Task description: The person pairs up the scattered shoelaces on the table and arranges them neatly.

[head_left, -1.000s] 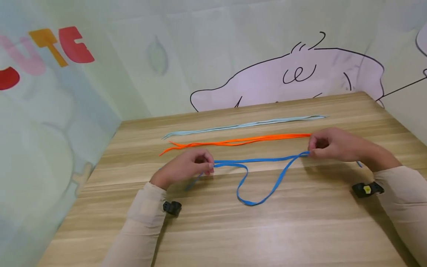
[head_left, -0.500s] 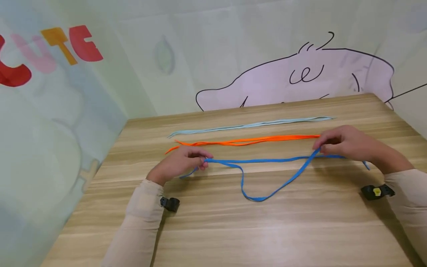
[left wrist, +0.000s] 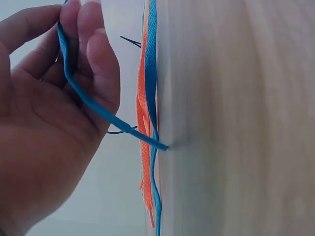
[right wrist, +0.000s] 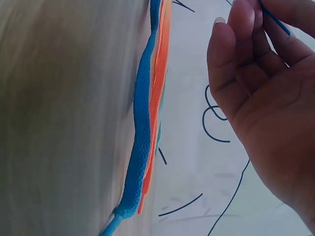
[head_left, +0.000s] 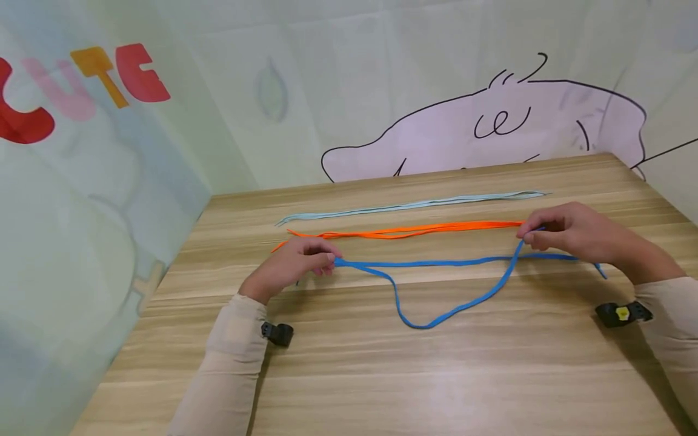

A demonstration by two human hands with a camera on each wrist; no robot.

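A flat blue shoelace (head_left: 431, 263) runs across the wooden table between both hands, with a slack loop sagging toward the front. At its left part, my left hand (head_left: 297, 266) pinches the lace between thumb and fingertips; in the left wrist view a tipped blue end (left wrist: 123, 125) hangs across the palm. My right hand (head_left: 572, 233) pinches a strand near its tip, lifted off the table, and a short blue end (right wrist: 275, 20) pokes out of the fingers in the right wrist view. Beneath that hand another blue strand lies along the table, its tip (head_left: 601, 270) by the wrist.
Behind the blue lace lies a folded orange shoelace (head_left: 403, 231), its right end close to the right fingertips. Farther back is a folded pale blue shoelace (head_left: 414, 206). The wooden table (head_left: 382, 375) meets a printed cloth backdrop (head_left: 245, 109) at its back and left.
My right hand has shifted right and up, raising its blue strand away from the one on the table. My left hand has drawn slightly left, still holding the lace.
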